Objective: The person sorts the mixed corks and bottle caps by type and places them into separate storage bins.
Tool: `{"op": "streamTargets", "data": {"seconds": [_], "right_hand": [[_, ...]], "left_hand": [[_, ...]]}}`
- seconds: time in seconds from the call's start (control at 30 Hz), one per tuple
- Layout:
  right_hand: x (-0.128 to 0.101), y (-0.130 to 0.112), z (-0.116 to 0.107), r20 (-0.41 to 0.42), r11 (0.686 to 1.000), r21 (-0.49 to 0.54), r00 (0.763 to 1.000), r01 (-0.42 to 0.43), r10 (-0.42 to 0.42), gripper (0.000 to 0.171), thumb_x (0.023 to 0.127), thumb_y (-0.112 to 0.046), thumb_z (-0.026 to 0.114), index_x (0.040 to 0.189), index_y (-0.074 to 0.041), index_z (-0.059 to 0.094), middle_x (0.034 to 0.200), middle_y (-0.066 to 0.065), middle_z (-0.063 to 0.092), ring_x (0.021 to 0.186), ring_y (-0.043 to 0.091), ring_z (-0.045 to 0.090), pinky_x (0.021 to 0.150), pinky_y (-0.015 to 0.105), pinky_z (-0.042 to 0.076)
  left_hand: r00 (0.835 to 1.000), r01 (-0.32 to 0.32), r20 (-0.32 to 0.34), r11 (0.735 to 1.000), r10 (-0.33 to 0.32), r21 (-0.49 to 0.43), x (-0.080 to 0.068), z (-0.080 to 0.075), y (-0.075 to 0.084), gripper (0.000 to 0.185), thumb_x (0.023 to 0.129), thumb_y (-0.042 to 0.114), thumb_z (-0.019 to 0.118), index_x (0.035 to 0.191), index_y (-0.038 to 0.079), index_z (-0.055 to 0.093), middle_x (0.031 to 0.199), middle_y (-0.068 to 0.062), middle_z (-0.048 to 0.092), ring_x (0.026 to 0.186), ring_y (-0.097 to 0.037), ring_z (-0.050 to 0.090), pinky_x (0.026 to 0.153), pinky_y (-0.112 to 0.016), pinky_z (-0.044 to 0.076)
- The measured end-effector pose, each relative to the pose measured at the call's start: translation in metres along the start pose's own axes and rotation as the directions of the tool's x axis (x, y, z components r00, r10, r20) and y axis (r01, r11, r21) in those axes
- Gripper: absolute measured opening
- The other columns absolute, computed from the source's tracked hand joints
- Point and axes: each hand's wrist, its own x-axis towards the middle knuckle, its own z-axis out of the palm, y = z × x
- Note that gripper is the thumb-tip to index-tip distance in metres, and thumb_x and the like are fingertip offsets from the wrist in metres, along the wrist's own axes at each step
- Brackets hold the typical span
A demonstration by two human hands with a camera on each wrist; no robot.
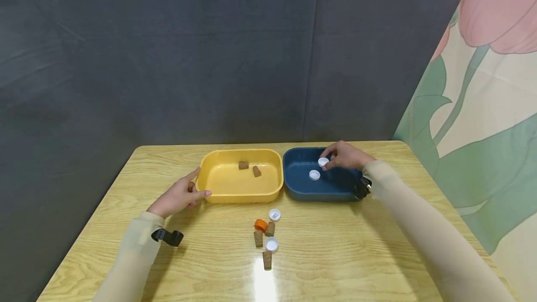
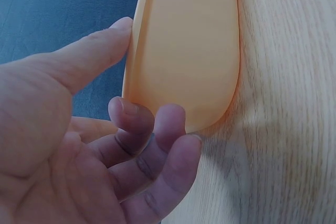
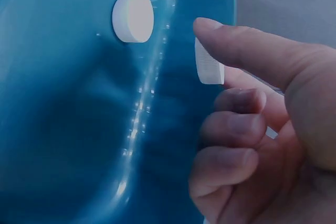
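My right hand (image 1: 346, 155) pinches a white bottle cap (image 3: 209, 65) between thumb and fingers, over the blue tray (image 1: 323, 196). A second white bottle cap (image 1: 314, 175) lies on that tray's floor. At the left end of the yellow tray (image 1: 239, 198), my left hand (image 1: 178, 195) touches the outside with a straight thumb and an extended index finger. Its other fingers curl loosely and hold nothing in the left wrist view. Inside the yellow tray lie two corks, one brown cork (image 1: 243, 165) near the back and another cork (image 1: 257, 171) beside it.
In front of the trays, on the wooden table (image 1: 335, 255), sit an orange cap (image 1: 260, 225), a white cap (image 1: 274, 215), another white cap (image 1: 271, 244) and several corks, the nearest cork (image 1: 267, 260) at the front. A dark curtain (image 1: 209, 59) hangs behind the table.
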Motion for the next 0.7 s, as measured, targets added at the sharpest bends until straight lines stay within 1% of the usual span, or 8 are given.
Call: {"op": "streamTargets", "data": {"seconds": [0.17, 0.23, 0.33, 0.43, 0.53, 0.63, 0.67, 0.7], "right_hand": [[0.008, 0.002, 0.003, 0.057, 1.000, 0.000, 0.998, -0.016, 0.016, 0.032, 0.084, -0.009, 0.080, 0.113, 0.000, 0.072, 0.065, -0.002, 0.048, 0.058, 0.012, 0.040, 0.058, 0.027, 0.033], [0.011, 0.002, 0.003, 0.076, 1.000, 0.005, 0.997, -0.020, 0.019, 0.030, 0.084, -0.006, 0.079, 0.112, 0.001, 0.072, 0.067, -0.003, 0.051, 0.058, 0.012, 0.040, 0.058, 0.027, 0.034], [0.014, 0.002, 0.003, 0.104, 0.999, 0.022, 0.994, -0.036, 0.034, 0.029, 0.083, -0.002, 0.077, 0.112, 0.002, 0.071, 0.072, -0.001, 0.054, 0.058, 0.012, 0.041, 0.056, 0.027, 0.034], [0.017, 0.003, 0.003, 0.122, 0.998, 0.031, 0.991, -0.061, 0.057, 0.030, 0.083, -0.002, 0.076, 0.113, 0.001, 0.071, 0.080, 0.003, 0.057, 0.061, 0.014, 0.042, 0.056, 0.027, 0.035], [0.019, 0.004, 0.003, 0.131, 0.997, 0.011, 0.989, -0.076, 0.074, 0.030, 0.083, -0.004, 0.077, 0.113, 0.000, 0.072, 0.096, 0.010, 0.061, 0.074, 0.019, 0.048, 0.062, 0.028, 0.038], [0.021, 0.006, 0.004, 0.152, 0.996, -0.017, 0.984, -0.089, 0.090, 0.030, 0.083, -0.006, 0.077, 0.113, -0.002, 0.073, 0.110, 0.013, 0.059, 0.088, 0.022, 0.050, 0.065, 0.029, 0.040], [0.022, 0.007, 0.004, 0.165, 0.996, -0.025, 0.982, -0.089, 0.092, 0.030, 0.084, -0.007, 0.077, 0.113, -0.002, 0.073, 0.110, 0.013, 0.058, 0.088, 0.022, 0.049, 0.063, 0.029, 0.039], [0.022, 0.007, 0.004, 0.176, 0.995, -0.029, 0.979, -0.099, 0.102, 0.030, 0.084, -0.008, 0.077, 0.114, -0.003, 0.073, 0.109, 0.013, 0.058, 0.084, 0.021, 0.049, 0.061, 0.029, 0.038]], "left_hand": [[1.000, -0.009, 0.002, 1.000, 0.009, 0.001, -0.002, 0.000, 0.002, 0.099, 0.094, 0.035, 0.071, 0.161, 0.003, 0.005, 0.074, -0.005, 0.052, 0.060, -0.018, 0.048, 0.055, -0.027, 0.042], [1.000, -0.018, 0.006, 1.000, 0.018, -0.001, -0.002, 0.000, 0.002, 0.098, 0.095, 0.034, 0.070, 0.160, 0.002, 0.004, 0.074, -0.006, 0.051, 0.060, -0.019, 0.048, 0.054, -0.027, 0.042], [1.000, -0.012, 0.001, 1.000, 0.012, 0.001, -0.002, -0.001, 0.003, 0.098, 0.095, 0.034, 0.070, 0.161, 0.004, 0.005, 0.074, -0.005, 0.051, 0.060, -0.019, 0.047, 0.054, -0.027, 0.041], [1.000, -0.002, 0.004, 1.000, 0.002, 0.012, -0.001, 0.000, 0.003, 0.098, 0.095, 0.035, 0.070, 0.161, 0.004, 0.004, 0.074, -0.005, 0.051, 0.060, -0.018, 0.047, 0.054, -0.026, 0.041], [1.000, 0.012, 0.004, 1.000, -0.012, 0.014, 0.000, 0.000, 0.002, 0.099, 0.094, 0.035, 0.071, 0.161, 0.005, 0.005, 0.074, -0.004, 0.052, 0.060, -0.019, 0.047, 0.054, -0.026, 0.041], [1.000, 0.015, 0.009, 1.000, -0.015, 0.010, 0.001, 0.000, 0.000, 0.100, 0.094, 0.036, 0.071, 0.161, 0.005, 0.004, 0.074, -0.005, 0.053, 0.060, -0.020, 0.048, 0.055, -0.026, 0.042], [1.000, 0.017, 0.009, 1.000, -0.017, 0.009, 0.001, 0.000, -0.001, 0.100, 0.093, 0.037, 0.072, 0.161, 0.005, 0.004, 0.074, -0.005, 0.053, 0.060, -0.020, 0.048, 0.055, -0.026, 0.042], [1.000, 0.015, 0.009, 1.000, -0.015, 0.008, 0.001, 0.000, -0.001, 0.101, 0.093, 0.037, 0.072, 0.161, 0.005, 0.004, 0.074, -0.005, 0.053, 0.060, -0.020, 0.048, 0.055, -0.026, 0.042]]}}
